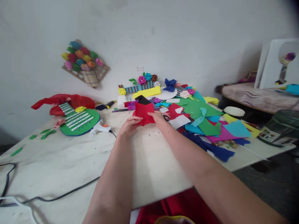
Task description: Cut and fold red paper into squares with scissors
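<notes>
A red sheet, crepe paper or felt, I cannot tell which, is held up at the middle of the table between my two hands. My left hand grips its lower left edge, fingers closed on it. On the right edge, my right hand pinches the same sheet with the thumb in front. Just behind the sheet lies a black piece. Close to the right hand are scissors, mostly hidden, and a white scrap.
Left of my hands lie a white glue gun with a black cord and a green guitar-shaped craft. Coloured sheets pile up on the right. A glass jar stands at the table's right edge.
</notes>
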A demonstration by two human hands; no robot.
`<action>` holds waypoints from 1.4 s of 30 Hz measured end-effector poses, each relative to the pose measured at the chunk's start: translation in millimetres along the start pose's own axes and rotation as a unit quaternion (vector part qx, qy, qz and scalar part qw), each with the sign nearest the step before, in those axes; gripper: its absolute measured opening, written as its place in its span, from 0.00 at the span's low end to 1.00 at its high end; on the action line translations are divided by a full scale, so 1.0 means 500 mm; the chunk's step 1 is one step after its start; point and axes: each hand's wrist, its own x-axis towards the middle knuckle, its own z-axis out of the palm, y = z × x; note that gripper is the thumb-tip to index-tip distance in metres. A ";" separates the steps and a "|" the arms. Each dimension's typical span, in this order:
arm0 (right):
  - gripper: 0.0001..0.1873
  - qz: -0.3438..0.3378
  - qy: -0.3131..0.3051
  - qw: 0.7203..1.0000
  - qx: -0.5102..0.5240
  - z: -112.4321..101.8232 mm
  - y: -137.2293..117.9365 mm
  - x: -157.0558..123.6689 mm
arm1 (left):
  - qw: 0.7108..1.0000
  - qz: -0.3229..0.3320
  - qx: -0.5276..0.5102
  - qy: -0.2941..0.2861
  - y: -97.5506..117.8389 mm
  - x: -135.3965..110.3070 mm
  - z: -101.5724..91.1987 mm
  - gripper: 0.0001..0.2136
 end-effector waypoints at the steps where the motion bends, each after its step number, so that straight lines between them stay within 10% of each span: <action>1: 0.09 0.001 0.016 1.000 0.002 0.002 -0.002 -0.002 | 1.000 -0.001 -0.002 0.003 0.001 0.000 0.001 0.07; 22: 0.07 -0.004 -0.005 1.000 -0.004 0.029 -0.014 -0.033 | 0.992 -0.028 0.061 0.107 -0.030 0.025 0.008 0.11; 42: 0.26 0.014 -0.208 0.975 0.078 0.024 -0.033 -0.043 | 0.981 -0.050 -0.103 0.155 -0.017 0.029 -0.007 0.09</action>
